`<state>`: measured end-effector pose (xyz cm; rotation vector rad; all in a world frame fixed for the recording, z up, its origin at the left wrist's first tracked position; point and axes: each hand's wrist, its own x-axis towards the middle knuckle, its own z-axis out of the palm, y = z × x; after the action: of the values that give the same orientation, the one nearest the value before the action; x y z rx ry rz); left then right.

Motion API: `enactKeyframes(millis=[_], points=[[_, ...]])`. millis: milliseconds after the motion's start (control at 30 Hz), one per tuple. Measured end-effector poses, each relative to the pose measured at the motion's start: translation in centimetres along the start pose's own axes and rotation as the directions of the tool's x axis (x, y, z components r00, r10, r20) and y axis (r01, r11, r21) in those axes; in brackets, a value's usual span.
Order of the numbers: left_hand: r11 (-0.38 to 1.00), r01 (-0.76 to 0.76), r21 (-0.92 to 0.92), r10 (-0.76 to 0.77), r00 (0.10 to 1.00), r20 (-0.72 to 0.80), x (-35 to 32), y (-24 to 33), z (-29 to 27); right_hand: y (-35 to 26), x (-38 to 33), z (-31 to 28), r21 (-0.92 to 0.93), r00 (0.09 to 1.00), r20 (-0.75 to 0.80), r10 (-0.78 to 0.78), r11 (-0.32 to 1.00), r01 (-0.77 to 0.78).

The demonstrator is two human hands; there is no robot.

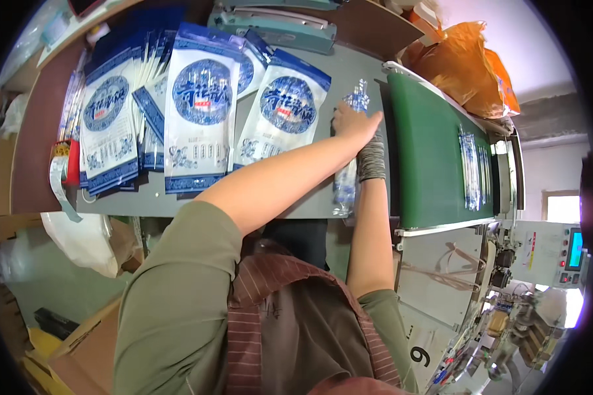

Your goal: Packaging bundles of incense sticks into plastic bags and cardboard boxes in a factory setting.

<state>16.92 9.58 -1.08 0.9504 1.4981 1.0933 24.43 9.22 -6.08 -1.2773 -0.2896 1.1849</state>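
Note:
My bare left hand [357, 126] reaches across to the table's right side, its fingers curled over slim clear packets with blue print. The packets' upper ends [357, 99] stick out beyond that hand, and a lower stretch [344, 187] lies on the grey tabletop beneath my forearm. Right beside it is my right hand [372, 157], in a grey knit glove; its fingers are hidden behind the left hand. Left of my hands lie large blue-and-white printed pouches, one [284, 108] nearest to them, another [203, 108] in the middle and a fanned stack [109, 118] farther left.
A green conveyor belt [425, 151] borders the table on the right, carrying several slim packets [471, 171]. Teal heat sealers [277, 26] stand at the back. A red tape dispenser [71, 163] sits at the left edge. Orange bags [464, 66] rest beyond the belt.

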Motion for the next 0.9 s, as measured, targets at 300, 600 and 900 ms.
enactKeyframes(millis=[300, 600, 900], points=[[0.593, -0.726, -0.348, 0.802, 0.498, 0.330, -6.3, 6.5, -8.0, -10.9, -14.8, 2.6, 0.071, 0.627, 0.564, -0.537, 0.788, 0.611], [0.984, -0.072, -0.161, 0.176, 0.405, 0.897, -12.6, 2.5, -14.3, -9.0, -21.6, 2.4, 0.034, 0.550, 0.572, -0.608, 0.688, 0.725], [0.711, -0.640, 0.292, 0.502, 0.752, 0.427, -18.8, -3.9, -31.5, 0.5, -19.8, 1.2, -0.410, 0.599, 0.749, 0.284, 0.909, 0.081]])
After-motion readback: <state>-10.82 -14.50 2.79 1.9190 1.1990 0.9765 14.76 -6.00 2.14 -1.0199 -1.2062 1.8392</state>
